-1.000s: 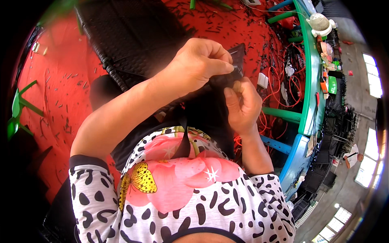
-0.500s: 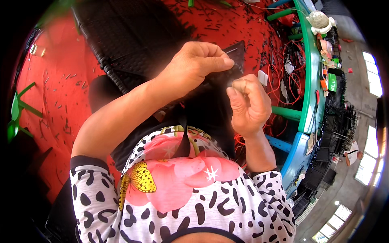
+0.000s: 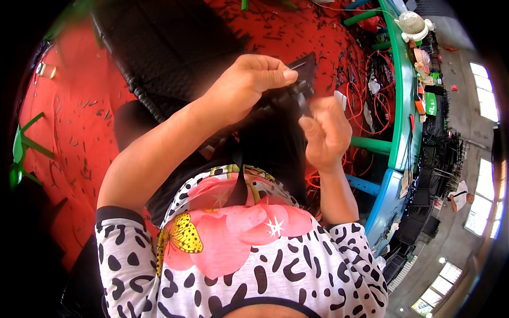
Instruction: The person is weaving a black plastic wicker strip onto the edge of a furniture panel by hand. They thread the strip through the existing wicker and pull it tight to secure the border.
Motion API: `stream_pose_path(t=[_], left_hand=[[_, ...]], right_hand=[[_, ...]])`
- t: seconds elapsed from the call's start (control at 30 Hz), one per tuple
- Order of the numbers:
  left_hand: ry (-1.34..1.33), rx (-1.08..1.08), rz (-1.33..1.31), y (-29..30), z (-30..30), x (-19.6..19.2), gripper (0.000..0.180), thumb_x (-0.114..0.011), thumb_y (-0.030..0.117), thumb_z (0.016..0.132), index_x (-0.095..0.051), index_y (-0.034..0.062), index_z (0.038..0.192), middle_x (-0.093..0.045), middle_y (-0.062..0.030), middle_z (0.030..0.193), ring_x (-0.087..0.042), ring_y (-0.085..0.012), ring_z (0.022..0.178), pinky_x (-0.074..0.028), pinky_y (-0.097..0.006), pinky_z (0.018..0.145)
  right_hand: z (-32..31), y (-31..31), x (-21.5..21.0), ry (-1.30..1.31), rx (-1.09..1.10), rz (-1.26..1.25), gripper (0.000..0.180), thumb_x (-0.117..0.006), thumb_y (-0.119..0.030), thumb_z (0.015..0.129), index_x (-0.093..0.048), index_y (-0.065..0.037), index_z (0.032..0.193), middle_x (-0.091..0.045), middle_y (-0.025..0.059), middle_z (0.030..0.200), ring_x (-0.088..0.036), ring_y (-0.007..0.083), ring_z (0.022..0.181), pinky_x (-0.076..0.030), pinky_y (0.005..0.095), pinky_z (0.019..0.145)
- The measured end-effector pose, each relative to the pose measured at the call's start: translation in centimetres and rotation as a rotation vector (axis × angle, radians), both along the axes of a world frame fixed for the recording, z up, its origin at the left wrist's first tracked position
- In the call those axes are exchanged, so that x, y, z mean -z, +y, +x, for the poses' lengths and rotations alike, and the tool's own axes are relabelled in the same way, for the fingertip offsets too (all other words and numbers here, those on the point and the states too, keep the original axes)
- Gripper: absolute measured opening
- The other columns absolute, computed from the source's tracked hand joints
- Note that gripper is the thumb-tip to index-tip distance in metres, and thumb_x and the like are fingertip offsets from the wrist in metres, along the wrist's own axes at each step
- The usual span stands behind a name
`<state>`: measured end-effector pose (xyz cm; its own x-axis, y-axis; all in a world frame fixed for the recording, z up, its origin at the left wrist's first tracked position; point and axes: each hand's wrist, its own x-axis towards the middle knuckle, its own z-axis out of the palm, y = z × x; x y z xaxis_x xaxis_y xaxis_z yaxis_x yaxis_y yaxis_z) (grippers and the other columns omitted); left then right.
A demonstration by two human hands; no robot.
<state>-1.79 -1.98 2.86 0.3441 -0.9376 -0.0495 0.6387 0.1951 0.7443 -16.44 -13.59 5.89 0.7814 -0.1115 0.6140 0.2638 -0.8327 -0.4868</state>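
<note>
"What is the biggest thing you see?"

"The red floor [image 3: 79, 122]. It has lots of little dark bits on it."

"And next?"

"A big black wicker panel [image 3: 159, 47], at the top, left of the middle. Down the right side is a long green table [image 3: 401, 106]. A green stool [image 3: 21, 148] is at the left edge."

"Who is working?"

"A person in a spotty shirt [image 3: 249, 259] with pink flowers and a yellow butterfly, at the bottom."

"What is the left hand [image 3: 249, 79] doing?"

"It is above the middle. The thumb and first finger are pinched tight, with no gap."

"And the right hand [image 3: 330, 132]?"

"It is lower and more to the right. Its fingers are curled in. A dark strip [image 3: 302, 103] is by its fingertips, between the two hands. It is blurry, so I can't tell if the hand has hold of it."

"What is smallest?"

"A thin pale stick [image 3: 300, 66]. It pokes out of the left hand's pinch, up and right."
</note>
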Motion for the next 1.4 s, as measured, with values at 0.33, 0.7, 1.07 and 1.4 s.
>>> stream_pose_path(t=[0.33,0.7,1.07,1.4], left_hand=[[0.024,0.017,0.027,-0.1,0.0,0.0,0.022,-0.054,0.016,0.09,-0.059,-0.0039,0.098,-0.062,-0.0068,0.087,-0.06,-0.0127,0.076,-0.049,-0.026,0.071],[-1.503,-0.645,-0.078,2.9,-5.0,-2.0,0.031,-0.06,-0.012,0.062,-0.057,-0.0071,0.092,-0.055,-0.017,0.082,-0.054,-0.0293,0.068,-0.046,-0.034,0.059],[-1.635,-0.63,0.006,2.4,-4.7,-1.3,0.037,-0.056,-0.009,0.057,-0.058,-0.0079,0.094,-0.057,-0.0182,0.087,-0.057,-0.0313,0.073,-0.047,-0.034,0.063],[-0.93,-0.54,0.206,3.0,-3.7,-2.3,0.018,-0.056,-0.006,0.078,-0.06,-0.0026,0.096,-0.057,-0.0056,0.084,-0.054,-0.0099,0.072,-0.044,-0.021,0.065]], right_hand=[[0.4,-1.0,1.8,-0.036,-0.051,0.064,0.019,-0.071,0.001,0.07,-0.059,-0.004,0.084,-0.056,0.0103,0.074,-0.054,0.0245,0.06,-0.043,0.0289,0.052],[-0.4,2.0,-0.3,-0.01,0.004,0.098,0.021,-0.071,-0.01,0.071,-0.05,-0.005,0.075,-0.048,0.0097,0.069,-0.053,0.0284,0.057,-0.044,0.0363,0.05],[-0.2,2.0,1.1,-0.067,-0.069,0.24,0.017,-0.065,-0.007,0.072,-0.051,-0.003,0.078,-0.05,0.012,0.073,-0.054,0.0316,0.064,-0.045,0.0393,0.055],[-2.4,0.8,0.1,-0.005,-0.093,0.418,0.027,-0.072,-0.011,0.071,-0.06,-0.002,0.093,-0.052,0.0048,0.071,-0.048,0.012,0.054,-0.042,0.025,0.051]])
